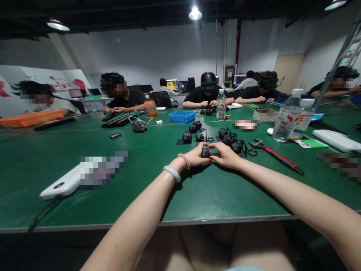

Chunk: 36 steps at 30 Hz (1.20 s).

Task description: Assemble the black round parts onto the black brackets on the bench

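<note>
Both my hands meet on a small black part (206, 151) that rests on the green table (146, 177). My left hand (196, 157), with a bead bracelet and a pale bangle at the wrist, has its fingers closed on the part's left side. My right hand (226, 154) grips the same part from the right, fingers curled over it. Just beyond lie several similar black parts (229, 139), black brackets and a few loose black rings (252, 152).
A red-handled adjustable wrench (278, 156) lies right of my hands. Two water bottles (287, 116) stand at the right, a third (221, 105) beside a blue bin (181, 116). A white power bank (60, 184) is at the left. Several other people work along the far side.
</note>
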### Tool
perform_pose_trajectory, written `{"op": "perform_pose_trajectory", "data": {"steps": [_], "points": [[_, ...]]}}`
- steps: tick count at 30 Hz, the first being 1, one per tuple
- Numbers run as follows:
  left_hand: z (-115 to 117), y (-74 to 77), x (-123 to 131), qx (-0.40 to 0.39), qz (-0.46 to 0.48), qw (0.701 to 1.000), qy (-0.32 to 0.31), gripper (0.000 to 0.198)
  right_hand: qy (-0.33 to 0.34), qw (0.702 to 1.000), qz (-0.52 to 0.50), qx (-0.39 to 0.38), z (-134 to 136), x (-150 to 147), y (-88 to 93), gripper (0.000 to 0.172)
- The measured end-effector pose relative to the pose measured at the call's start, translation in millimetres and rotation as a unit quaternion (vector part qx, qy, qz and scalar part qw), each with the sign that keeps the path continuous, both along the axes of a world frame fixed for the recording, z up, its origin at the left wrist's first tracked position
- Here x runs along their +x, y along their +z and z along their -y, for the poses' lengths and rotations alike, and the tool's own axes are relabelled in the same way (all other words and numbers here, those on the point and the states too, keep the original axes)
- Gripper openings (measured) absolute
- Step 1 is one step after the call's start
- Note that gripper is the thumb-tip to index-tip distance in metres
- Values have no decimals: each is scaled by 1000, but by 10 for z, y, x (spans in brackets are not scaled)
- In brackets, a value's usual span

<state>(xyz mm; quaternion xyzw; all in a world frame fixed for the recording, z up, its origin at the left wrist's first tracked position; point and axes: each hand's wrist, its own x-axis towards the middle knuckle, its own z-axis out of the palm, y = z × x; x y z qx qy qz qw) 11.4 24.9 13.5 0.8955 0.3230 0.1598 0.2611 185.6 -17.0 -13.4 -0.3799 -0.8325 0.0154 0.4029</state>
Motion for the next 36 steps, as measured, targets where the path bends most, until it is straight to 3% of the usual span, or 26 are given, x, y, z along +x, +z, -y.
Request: {"op": "perform_pose_trajectory", "data": {"steps": [36], "points": [[-16, -16, -1, 7, -10, 1000, -5, 63, -3, 999, 2, -39, -24, 23, -7, 28]]}}
